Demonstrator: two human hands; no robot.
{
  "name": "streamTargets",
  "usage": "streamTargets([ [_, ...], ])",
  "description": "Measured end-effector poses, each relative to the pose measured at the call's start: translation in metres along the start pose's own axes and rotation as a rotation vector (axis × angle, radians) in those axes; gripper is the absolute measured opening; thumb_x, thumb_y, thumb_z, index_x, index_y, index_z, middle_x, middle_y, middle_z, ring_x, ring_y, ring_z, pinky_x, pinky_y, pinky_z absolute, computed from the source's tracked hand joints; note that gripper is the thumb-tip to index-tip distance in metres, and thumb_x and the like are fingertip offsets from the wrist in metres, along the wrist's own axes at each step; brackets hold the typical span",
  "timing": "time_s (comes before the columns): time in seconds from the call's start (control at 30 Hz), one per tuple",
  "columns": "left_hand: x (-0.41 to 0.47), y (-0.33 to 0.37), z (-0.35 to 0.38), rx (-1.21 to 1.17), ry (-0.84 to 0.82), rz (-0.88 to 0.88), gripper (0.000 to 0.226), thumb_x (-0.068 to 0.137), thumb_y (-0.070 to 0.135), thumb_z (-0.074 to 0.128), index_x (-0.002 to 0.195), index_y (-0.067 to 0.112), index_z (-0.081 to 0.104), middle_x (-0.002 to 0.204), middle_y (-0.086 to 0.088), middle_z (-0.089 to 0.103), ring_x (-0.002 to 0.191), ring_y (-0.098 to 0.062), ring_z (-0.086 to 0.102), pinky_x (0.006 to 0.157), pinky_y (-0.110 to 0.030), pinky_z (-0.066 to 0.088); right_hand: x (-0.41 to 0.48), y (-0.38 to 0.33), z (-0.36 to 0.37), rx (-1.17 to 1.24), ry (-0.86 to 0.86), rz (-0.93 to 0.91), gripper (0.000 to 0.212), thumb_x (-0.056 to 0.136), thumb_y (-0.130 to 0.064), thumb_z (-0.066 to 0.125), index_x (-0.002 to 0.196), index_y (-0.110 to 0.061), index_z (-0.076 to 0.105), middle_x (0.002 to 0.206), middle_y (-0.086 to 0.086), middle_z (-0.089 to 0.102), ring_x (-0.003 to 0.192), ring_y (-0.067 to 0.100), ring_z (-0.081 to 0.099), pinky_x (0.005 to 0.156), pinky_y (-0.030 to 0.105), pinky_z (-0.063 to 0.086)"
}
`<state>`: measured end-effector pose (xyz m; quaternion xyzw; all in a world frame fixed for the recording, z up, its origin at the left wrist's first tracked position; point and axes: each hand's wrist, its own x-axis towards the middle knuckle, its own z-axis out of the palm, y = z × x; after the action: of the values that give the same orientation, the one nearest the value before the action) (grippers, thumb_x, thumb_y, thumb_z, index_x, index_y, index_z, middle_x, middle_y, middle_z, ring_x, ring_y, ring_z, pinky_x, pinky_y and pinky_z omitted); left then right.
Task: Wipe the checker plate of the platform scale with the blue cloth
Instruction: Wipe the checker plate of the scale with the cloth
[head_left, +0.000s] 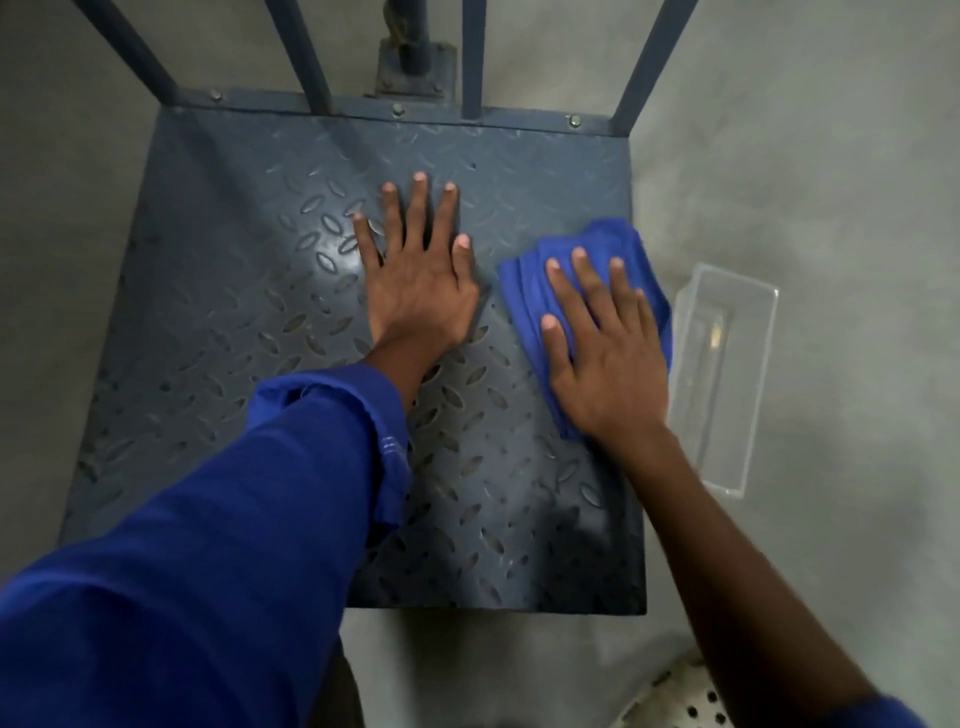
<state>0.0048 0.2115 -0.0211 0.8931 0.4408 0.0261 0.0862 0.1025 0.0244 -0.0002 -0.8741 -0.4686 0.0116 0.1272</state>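
Note:
The grey checker plate (234, 312) of the platform scale fills the middle of the head view. My left hand (421, 280) lies flat on it with straight, spread fingers, near the plate's centre. The folded blue cloth (613, 244) sits on the plate's right side, close to the right edge. My right hand (602, 353) presses down on the cloth with flat, straight fingers and covers most of it.
A clear plastic tub (727, 374) stands on the concrete floor right beside the plate's right edge. Grey upright bars (306, 57) and a central post (415, 47) rise from the plate's far edge. A perforated white object (680, 701) shows at the bottom right.

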Motion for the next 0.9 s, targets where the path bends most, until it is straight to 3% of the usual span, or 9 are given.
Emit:
streamTargets([
  [0.07, -0.001, 0.0, 0.0, 0.005, 0.006, 0.004, 0.063, 0.112, 0.048, 0.006, 0.171, 0.028, 0.0, 0.18, -0.002, -0.007, 0.165, -0.031, -0.01, 0.131, -0.062, -0.005, -0.004, 0.001, 0.0, -0.004, -0.011, 0.088, 0.057, 0.111, -0.049, 0.03, 0.165, -0.033, 0.025, 0.174, -0.005, 0.02, 0.163, 0.027, 0.011, 0.13, 0.052, 0.02],
  [0.3, 0.0, -0.001, 0.0, 0.0, 0.01, -0.002, 0.062, 0.112, 0.047, 0.007, 0.171, 0.029, 0.002, 0.18, -0.001, -0.006, 0.165, -0.03, -0.01, 0.131, -0.061, -0.007, 0.119, 0.001, 0.012, -0.021, 0.004, 0.228, 0.062, 0.109, -0.051, 0.022, 0.167, -0.03, 0.02, 0.176, 0.001, 0.015, 0.162, 0.035, 0.01, 0.13, 0.056, 0.015],
  [0.47, 0.001, 0.0, 0.001, 0.01, 0.004, 0.001, 0.065, 0.109, 0.045, 0.008, 0.171, 0.029, 0.004, 0.18, -0.001, -0.004, 0.166, -0.03, -0.007, 0.131, -0.062, -0.005, 0.019, -0.04, 0.013, 0.006, -0.025, -0.081, 0.056, 0.111, -0.046, 0.03, 0.165, -0.031, 0.028, 0.174, -0.004, 0.022, 0.162, 0.027, 0.013, 0.131, 0.048, 0.014],
  [0.6, 0.0, -0.001, 0.001, -0.016, 0.007, 0.006, 0.062, 0.112, 0.045, 0.01, 0.171, 0.029, 0.004, 0.18, -0.002, -0.004, 0.165, -0.03, -0.008, 0.131, -0.061, -0.006, 0.055, -0.003, 0.01, -0.033, -0.019, -0.032, 0.059, 0.108, -0.051, 0.028, 0.164, -0.032, 0.029, 0.173, -0.003, 0.025, 0.161, 0.03, 0.018, 0.129, 0.051, 0.019],
  [0.73, 0.0, -0.002, 0.001, -0.014, 0.005, 0.006, 0.063, 0.112, 0.047, 0.009, 0.171, 0.029, 0.003, 0.18, -0.002, -0.004, 0.165, -0.03, -0.009, 0.131, -0.061, -0.007, 0.126, 0.02, 0.006, -0.003, -0.082, 0.02, 0.062, 0.109, -0.053, 0.024, 0.166, -0.03, 0.023, 0.175, -0.001, 0.019, 0.162, 0.032, 0.011, 0.131, 0.055, 0.014],
  [0.8, 0.001, -0.001, -0.001, -0.015, 0.01, 0.006, 0.063, 0.111, 0.047, 0.009, 0.171, 0.029, 0.004, 0.18, -0.002, -0.003, 0.166, -0.031, -0.007, 0.131, -0.061, -0.007, 0.108, 0.012, 0.005, -0.001, -0.059, 0.03, 0.06, 0.11, -0.051, 0.024, 0.166, -0.03, 0.023, 0.175, 0.0, 0.018, 0.162, 0.032, 0.012, 0.13, 0.055, 0.016],
  [0.9, 0.0, 0.0, -0.003, -0.02, -0.001, 0.01, 0.063, 0.111, 0.046, 0.01, 0.171, 0.028, 0.006, 0.18, -0.002, -0.001, 0.166, -0.031, -0.006, 0.131, -0.062, -0.006, 0.007, -0.024, 0.001, -0.001, -0.05, -0.009, 0.057, 0.112, -0.047, 0.025, 0.167, -0.031, 0.02, 0.176, -0.002, 0.014, 0.163, 0.028, 0.007, 0.13, 0.053, 0.016],
])
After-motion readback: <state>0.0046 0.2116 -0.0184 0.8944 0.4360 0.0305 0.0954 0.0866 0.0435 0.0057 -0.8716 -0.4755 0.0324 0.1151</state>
